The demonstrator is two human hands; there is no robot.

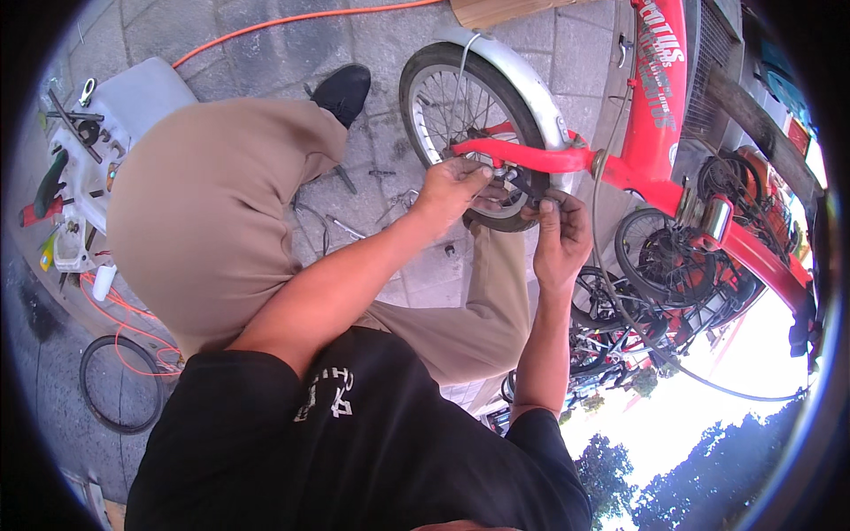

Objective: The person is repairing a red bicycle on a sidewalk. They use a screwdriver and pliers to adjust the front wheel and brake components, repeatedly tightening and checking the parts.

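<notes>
A red bicycle fork (pixel 531 156) reaches across the small front wheel (pixel 436 97), which has a silver mudguard (pixel 536 88). At the wheel's near side, just below the fork blade, my left hand (pixel 450 190) pinches with thumb and index finger beside a small metal fitting; what lies between the fingertips is too small to make out. My right hand (pixel 565 232) faces it, thumb and fingers closed on the end of a small black part (pixel 526 188) by the rim. A grey cable (pixel 602 248) loops down past my right hand.
Tools lie on a white plastic case (pixel 146 93) at the left. Loose cables and small parts are scattered on the paving (pixel 381 239). A tyre (pixel 86 380) and an orange hose (pixel 115 305) lie lower left. Several bicycles (pixel 664 257) stand at the right.
</notes>
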